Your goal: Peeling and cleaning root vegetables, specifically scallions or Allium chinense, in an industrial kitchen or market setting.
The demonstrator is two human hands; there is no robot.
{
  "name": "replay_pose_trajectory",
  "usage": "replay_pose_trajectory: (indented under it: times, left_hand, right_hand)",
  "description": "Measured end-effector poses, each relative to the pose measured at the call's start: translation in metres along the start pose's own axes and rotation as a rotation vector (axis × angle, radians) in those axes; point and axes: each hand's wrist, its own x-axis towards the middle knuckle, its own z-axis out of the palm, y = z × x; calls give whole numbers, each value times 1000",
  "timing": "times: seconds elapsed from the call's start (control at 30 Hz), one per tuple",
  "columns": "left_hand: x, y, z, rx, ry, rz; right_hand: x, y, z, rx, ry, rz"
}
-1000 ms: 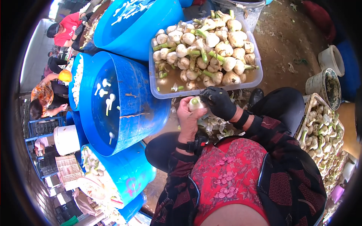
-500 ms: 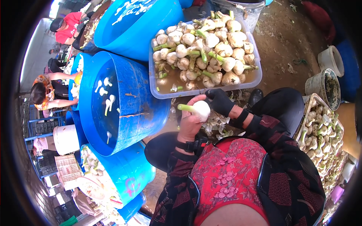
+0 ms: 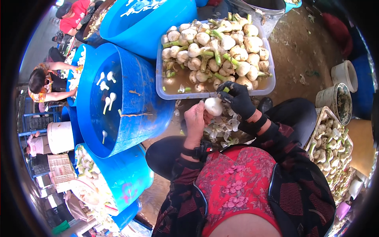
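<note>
A peeled white garlic bulb point(image 3: 213, 106) is held between my two hands, just in front of the clear tub point(image 3: 167, 96). My left hand point(image 3: 195, 119) is bare and grips the bulb from its left side with the fingertips. My right hand point(image 3: 239, 102), in a black glove, is closed at the bulb's right side. A short piece of green stem point(image 3: 226, 89) shows at the gloved fingers; whether it still joins the bulb is hidden. In the tub, a heap of garlic bulbs point(image 3: 239, 53) with cut stems sits in brownish water.
To the left, a large blue barrel point(image 3: 136, 106) holds water with several peeled bulbs floating. More blue tubs point(image 3: 154, 35) stand behind and nearer. A crate of garlic point(image 3: 329, 138) is at my right, with buckets point(image 3: 339, 98) beyond. Two people work at the far left. Peelings lie below my hands.
The bulb has been turned, so its green stem no longer points left. My gloved right hand has come up and over to the bulb. The view has shifted slightly.
</note>
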Motion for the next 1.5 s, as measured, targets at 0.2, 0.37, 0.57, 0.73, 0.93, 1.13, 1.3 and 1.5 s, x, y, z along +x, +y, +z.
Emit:
replay_pose_trajectory:
  times: [0.2,0.37,0.57,0.73,0.93,1.13,1.3,1.5]
  left_hand:
    - [0,-15,5,-40,-17,-39]
    - [6,-17,19,119,-131,-22]
    - [13,2,-1,-220,74,-71]
    - [2,-4,5,-199,-30,-83]
    - [9,-9,6,-334,-71,-86]
    - [18,-29,-3,232,-167,242]
    - [6,-17,6,643,-416,365]
    - [9,-18,13,520,-333,211]
  right_hand:
    - [13,2,-10,209,273,146]
    - [35,-16,-13,398,357,169]
    - [60,-35,12,304,244,213]
    - [144,-61,49,228,131,29]
    - [291,-126,74,491,173,-87]
    - [263,-128,16,159,-131,-93]
    - [180,-86,-85,-597,-177,-127]
    - [79,-43,-78,-1416,-311,-38]
